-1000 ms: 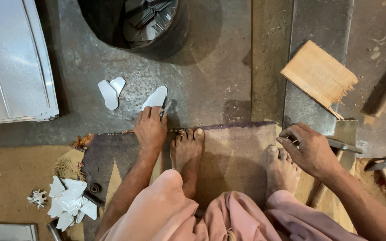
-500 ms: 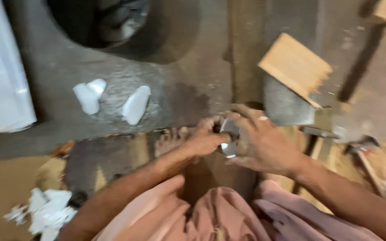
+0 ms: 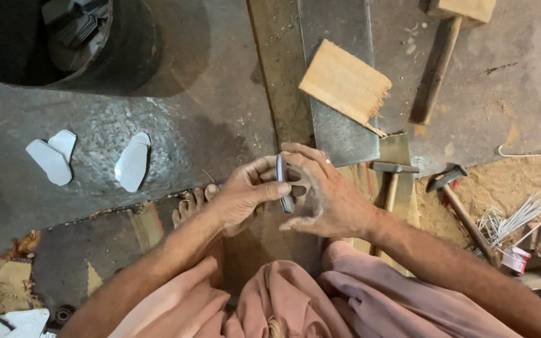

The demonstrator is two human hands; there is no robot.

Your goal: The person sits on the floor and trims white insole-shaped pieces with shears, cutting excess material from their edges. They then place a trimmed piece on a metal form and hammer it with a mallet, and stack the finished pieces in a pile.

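My left hand (image 3: pixel 242 195) and my right hand (image 3: pixel 324 194) meet in the middle of the view, above my feet. Between their fingertips they hold a thin flat metal piece (image 3: pixel 282 183), seen edge-on and upright. Left thumb and fingers pinch it from the left; right fingers curl around it from the right. Two flat pale metal cutouts (image 3: pixel 51 158) and a third one (image 3: pixel 133 161) lie on the grey metal sheet to the left.
A dark round bin (image 3: pixel 76 37) with metal scraps stands top left. A wooden block (image 3: pixel 344 84), a wooden mallet (image 3: pixel 444 50), two hammers (image 3: pixel 391 178) (image 3: pixel 461 203), and several wire rods (image 3: pixel 511 219) lie to the right. White offcuts (image 3: pixel 14 322) sit bottom left.
A second ago my hands were apart, left on a cutout by my foot, right near a tool. Now both have come together holding the metal piece; the view shifted.
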